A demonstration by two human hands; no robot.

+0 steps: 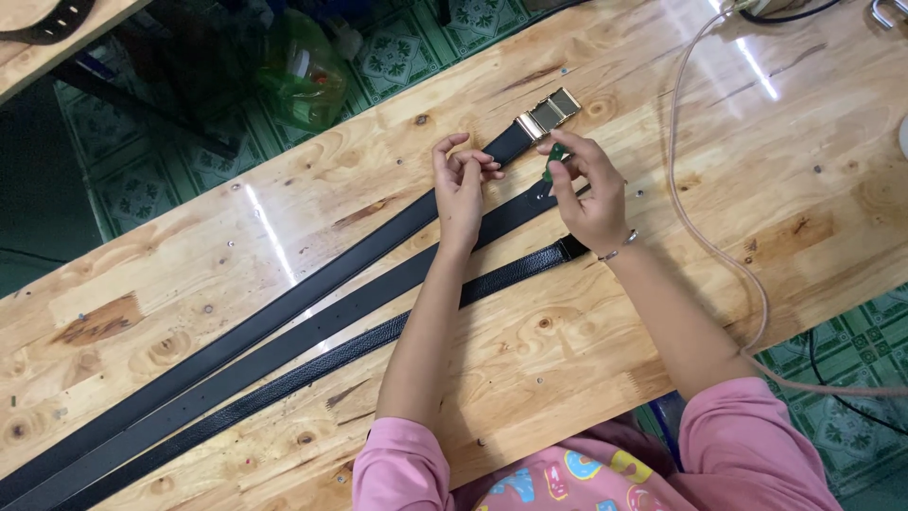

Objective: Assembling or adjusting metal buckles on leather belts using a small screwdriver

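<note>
Head view. Wooden bench (pixel 662 312), glossy varnished pine with knots and a few dark patches, runs diagonally across the frame; light glare streaks on it. Three black belts lie side by side along its length, ends reaching toward the lower left corner.

Upper belt (pixel 312 289): smooth, ends in a gold-coloured buckle (pixel 548 113) near the far edge of the bench. Middle belt (pixel 378 295): smooth, its end under the hands. Lower belt (pixel 312 371): grained texture, its end lying just beside the right wrist.

Left hand (pixel 461 185): fingers curled loosely, fingertips on the upper belt just short of the buckle; cannot tell whether it pinches the strap. Right hand (pixel 588 189): fingers closed on a small green object (pixel 557 159), held over the end of the middle belt. A thin bracelet (pixel 619 248) sits at the right wrist. Pink sleeves at the near edge.

A pale pink cord (pixel 686 203) loops across the right part of the bench and off the near edge. Second wooden surface at the upper left corner carries a dark strap (pixel 52 24).

Room: green patterned floor tiles (pixel 402 52) beyond the far edge; a green translucent plastic bottle (pixel 301 71) lies on them.
</note>
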